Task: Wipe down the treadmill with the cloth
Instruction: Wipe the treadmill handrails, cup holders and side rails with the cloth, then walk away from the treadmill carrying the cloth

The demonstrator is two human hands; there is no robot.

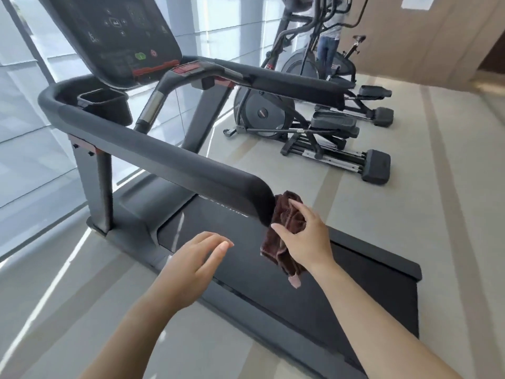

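Observation:
A dark grey treadmill (pixel 153 149) fills the left and middle of the head view, its console at the top left and its black belt (pixel 355 274) running to the lower right. My right hand (pixel 306 236) presses a dark brown cloth (pixel 287 217) against the rear end of the near handrail (pixel 246 192). Part of the cloth hangs down below my palm. My left hand (pixel 191 261) hovers over the belt's near edge, fingers apart, holding nothing.
Two elliptical trainers (pixel 314 124) stand on the pale floor to the right of the treadmill. A person (pixel 328 47) stands behind them at the top. Glass wall panels (pixel 24 132) run along the left side.

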